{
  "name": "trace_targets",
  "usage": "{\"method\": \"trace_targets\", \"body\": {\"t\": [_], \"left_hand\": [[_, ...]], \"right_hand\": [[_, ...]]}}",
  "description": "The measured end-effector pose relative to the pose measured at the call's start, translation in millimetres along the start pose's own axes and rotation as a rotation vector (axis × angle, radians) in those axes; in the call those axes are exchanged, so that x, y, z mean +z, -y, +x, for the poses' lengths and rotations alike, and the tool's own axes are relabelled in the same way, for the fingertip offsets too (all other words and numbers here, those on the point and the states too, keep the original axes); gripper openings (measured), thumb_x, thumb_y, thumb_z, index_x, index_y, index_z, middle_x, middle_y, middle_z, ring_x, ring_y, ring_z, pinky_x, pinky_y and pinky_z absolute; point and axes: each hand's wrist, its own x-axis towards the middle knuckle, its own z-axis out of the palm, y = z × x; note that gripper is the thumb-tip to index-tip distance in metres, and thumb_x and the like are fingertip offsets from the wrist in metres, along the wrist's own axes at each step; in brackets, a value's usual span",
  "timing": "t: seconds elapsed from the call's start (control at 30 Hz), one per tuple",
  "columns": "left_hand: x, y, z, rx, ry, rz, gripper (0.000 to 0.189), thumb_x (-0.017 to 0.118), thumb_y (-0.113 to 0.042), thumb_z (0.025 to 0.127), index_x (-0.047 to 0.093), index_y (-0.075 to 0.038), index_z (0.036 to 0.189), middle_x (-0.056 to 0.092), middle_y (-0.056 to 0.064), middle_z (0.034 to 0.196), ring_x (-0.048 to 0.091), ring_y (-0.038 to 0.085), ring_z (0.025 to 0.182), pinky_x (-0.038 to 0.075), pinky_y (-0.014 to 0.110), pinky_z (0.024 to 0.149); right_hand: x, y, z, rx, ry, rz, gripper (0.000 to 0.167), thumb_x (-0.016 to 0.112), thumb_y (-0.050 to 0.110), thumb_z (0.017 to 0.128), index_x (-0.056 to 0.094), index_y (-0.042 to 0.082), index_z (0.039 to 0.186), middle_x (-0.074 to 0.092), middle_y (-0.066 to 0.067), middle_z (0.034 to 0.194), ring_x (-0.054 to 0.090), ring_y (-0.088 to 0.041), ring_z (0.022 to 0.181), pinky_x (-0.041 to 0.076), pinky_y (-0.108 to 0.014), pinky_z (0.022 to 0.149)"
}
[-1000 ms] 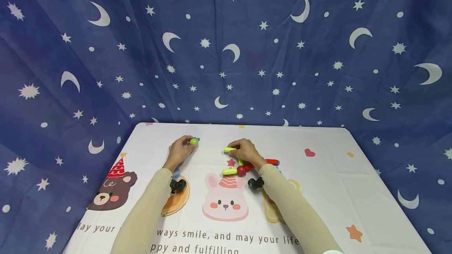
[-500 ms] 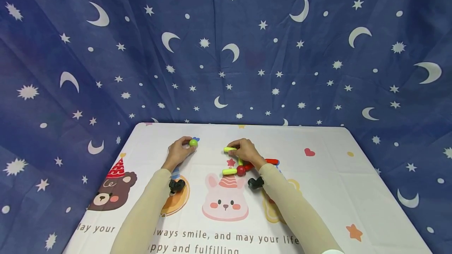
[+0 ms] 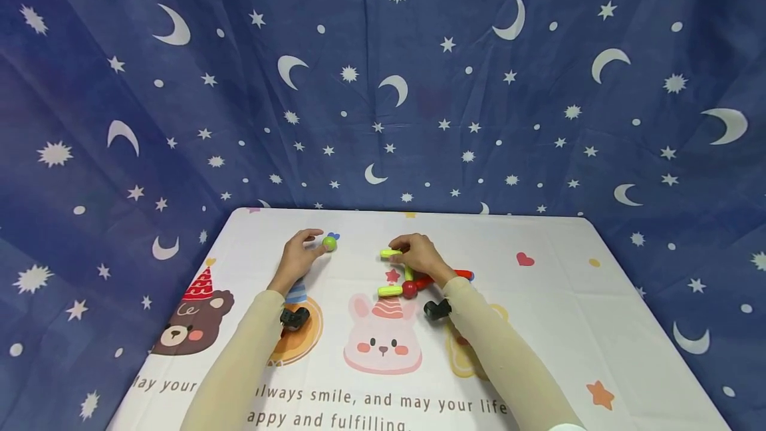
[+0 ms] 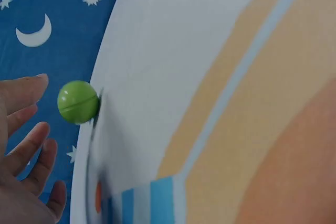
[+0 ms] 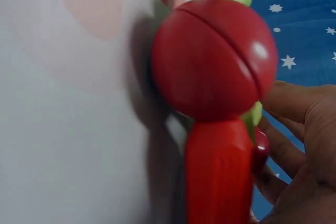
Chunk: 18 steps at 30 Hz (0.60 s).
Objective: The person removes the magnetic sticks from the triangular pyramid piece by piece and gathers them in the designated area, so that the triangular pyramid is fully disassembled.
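A green ball (image 3: 330, 243) sits on the table. Beside it is my left hand (image 3: 296, 259); the left wrist view shows its fingers (image 4: 31, 145) spread, with a gap to the ball (image 4: 77, 102). A construction toy of red and yellow-green rods joined by red balls lies at mid table. Its front red ball (image 3: 409, 290) joins a yellow-green rod (image 3: 390, 291) and a red rod (image 5: 219, 171). My right hand (image 3: 421, 257) holds the toy's far corner, next to another yellow-green rod (image 3: 390, 253). In the right wrist view its fingers curl by a small red ball (image 5: 261, 149), partly hidden.
A white printed tablecloth (image 3: 568, 324) covers the table. Behind and at both sides hangs a dark blue curtain (image 3: 431, 171) with moons and stars. A black wrist camera (image 3: 294, 318) sits at the left wrist, another black camera (image 3: 437, 310) at the right.
My left hand has released the green ball; its fingers have spread and drawn slightly back to the left. The ball stays on the table. My right hand keeps its place on the toy.
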Motion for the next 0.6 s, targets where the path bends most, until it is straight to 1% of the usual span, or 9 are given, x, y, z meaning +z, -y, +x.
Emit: {"method": "trace_targets", "body": {"t": [0.13,0.23,0.33,0.5,0.6], "left_hand": [[1.7,-6.5,-4.9,0.051,-0.025,-0.028,0.039,0.070,-0.020,0.091,0.061,-0.011,0.128,0.057,0.014,0.134,0.051,0.033,0.126,0.041,0.050,0.107],[4.5,-11.3,-9.1,0.101,-0.040,-0.060,0.038,0.070,-0.019,0.091,0.062,-0.008,0.126,0.059,0.013,0.131,0.054,0.033,0.122,0.042,0.049,0.105],[8.0,-14.6,-14.4,0.144,-0.041,-0.088,0.038,0.070,-0.018,0.091,0.062,-0.006,0.126,0.061,0.012,0.128,0.056,0.033,0.119,0.043,0.048,0.104],[14.8,-18.6,-25.2,0.189,-0.010,-0.144,0.038,0.071,-0.020,0.091,0.062,-0.005,0.125,0.062,0.013,0.127,0.059,0.032,0.117,0.046,0.048,0.103],[19.2,-21.1,-33.0,0.195,0.027,-0.153,0.038,0.070,-0.022,0.092,0.062,-0.007,0.125,0.062,0.012,0.127,0.061,0.031,0.117,0.048,0.047,0.102]], "right_hand": [[-9,2,-5.4,-0.032,-0.030,0.025,0.030,0.077,0.020,0.085,0.073,0.013,0.114,0.073,-0.004,0.110,0.062,-0.022,0.106,0.052,-0.038,0.093],[-17,3,-10.2,-0.065,-0.068,0.006,0.031,0.076,0.021,0.086,0.073,0.012,0.115,0.073,-0.004,0.111,0.062,-0.024,0.112,0.051,-0.041,0.096],[-24,6,-16.4,-0.086,-0.097,-0.013,0.032,0.076,0.022,0.086,0.072,0.011,0.116,0.073,-0.005,0.112,0.062,-0.026,0.113,0.049,-0.044,0.098],[-32,9,-29.5,-0.100,-0.136,-0.036,0.030,0.076,0.023,0.087,0.073,0.013,0.114,0.073,-0.005,0.113,0.063,-0.028,0.112,0.049,-0.048,0.099],[-34,9,-38.9,-0.098,-0.152,-0.042,0.028,0.076,0.024,0.086,0.073,0.015,0.113,0.073,-0.004,0.112,0.063,-0.027,0.112,0.048,-0.048,0.101]]}}
